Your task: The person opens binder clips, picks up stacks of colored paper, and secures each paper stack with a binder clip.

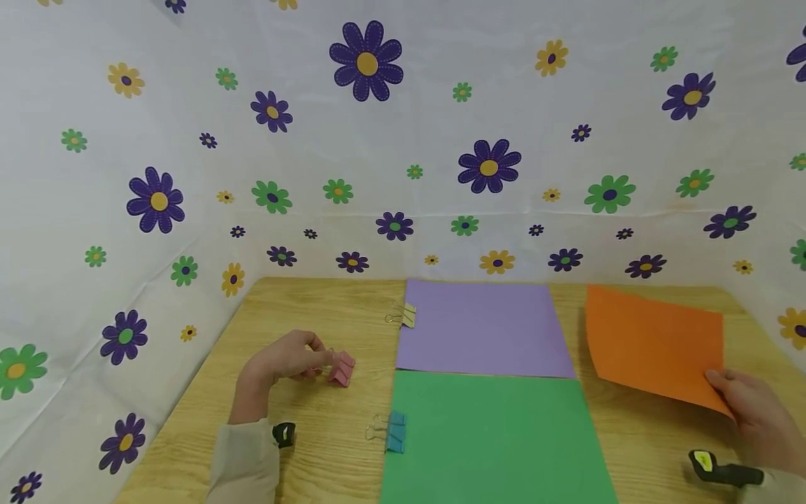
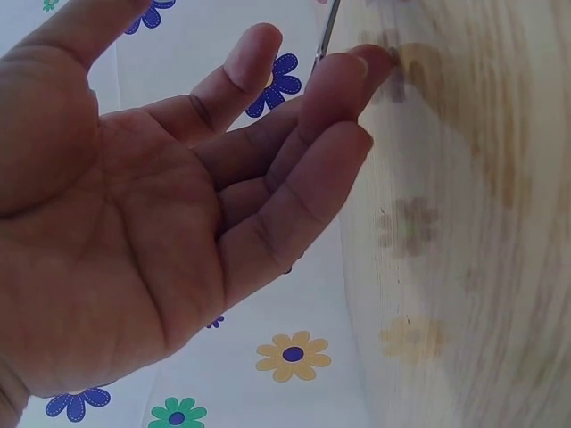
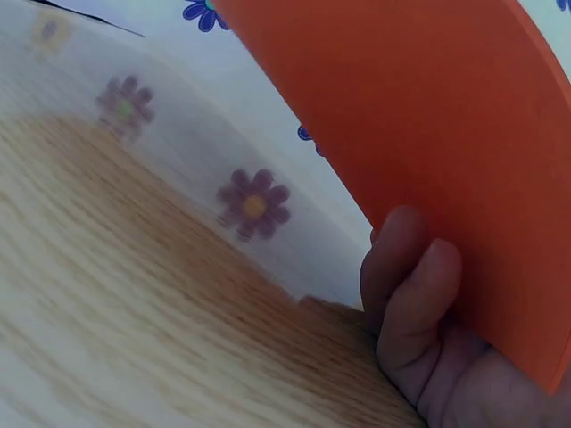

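At the left of the table, my left hand (image 1: 286, 358) holds a pink binder clip (image 1: 342, 369) at its wire-handle end. In the left wrist view the palm and bent fingers show, with a thin metal wire handle (image 2: 326, 34) by the fingertips; the clip's body is out of that view. On the right, my right hand (image 1: 749, 406) grips an orange sheet of paper (image 1: 655, 346) by its near right corner, thumb on top. The sheet bends and is tilted over the table. Under it, curled fingers (image 3: 419, 294) press its underside in the right wrist view.
A purple sheet (image 1: 481, 329) lies behind a green sheet (image 1: 497, 437) mid-table. A yellow binder clip (image 1: 408, 315) sits at the purple sheet's left edge, a blue binder clip (image 1: 396, 432) at the green one's. A flowered white cloth (image 1: 415, 133) surrounds the wooden table (image 1: 321, 448).
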A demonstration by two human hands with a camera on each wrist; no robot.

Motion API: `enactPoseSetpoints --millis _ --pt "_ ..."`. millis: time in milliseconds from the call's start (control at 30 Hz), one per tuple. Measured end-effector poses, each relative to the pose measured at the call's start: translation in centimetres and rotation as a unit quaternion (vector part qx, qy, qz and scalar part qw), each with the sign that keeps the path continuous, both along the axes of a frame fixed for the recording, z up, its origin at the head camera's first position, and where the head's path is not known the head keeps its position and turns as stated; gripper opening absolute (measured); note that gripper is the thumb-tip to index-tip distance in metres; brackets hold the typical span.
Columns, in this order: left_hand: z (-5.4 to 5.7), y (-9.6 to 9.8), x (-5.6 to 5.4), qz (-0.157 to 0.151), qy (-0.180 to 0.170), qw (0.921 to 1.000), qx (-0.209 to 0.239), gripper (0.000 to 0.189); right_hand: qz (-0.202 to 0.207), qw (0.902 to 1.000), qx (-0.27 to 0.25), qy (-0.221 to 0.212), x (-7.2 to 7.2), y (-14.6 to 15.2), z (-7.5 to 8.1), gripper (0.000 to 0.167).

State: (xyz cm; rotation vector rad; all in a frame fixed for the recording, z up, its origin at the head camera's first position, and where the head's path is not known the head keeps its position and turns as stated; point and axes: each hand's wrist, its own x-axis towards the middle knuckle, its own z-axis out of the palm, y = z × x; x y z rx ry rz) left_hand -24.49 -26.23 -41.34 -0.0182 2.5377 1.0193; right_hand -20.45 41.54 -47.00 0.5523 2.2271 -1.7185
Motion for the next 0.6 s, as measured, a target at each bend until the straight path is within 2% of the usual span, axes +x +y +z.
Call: enactPoseSetpoints --millis 100,300,600 --pt "0.05 -0.03 0.07 -0.001 0.001 1.0 0.004 0.031 0.007 1.0 0.004 0.001 0.14 -0.08 -0.02 0.04" --pt "0.2 -0.05 0.09 -0.014 0.009 0.9998 0.01 0.033 0.016 0.9988 0.043 0.018 0.0 -0.34 0.12 0.042" --pt "0.2 0.3 -0.14 0.006 0.026 0.9996 0.01 0.036 0.038 0.9958 0.077 0.031 -0.03 -0.53 0.17 0.044"
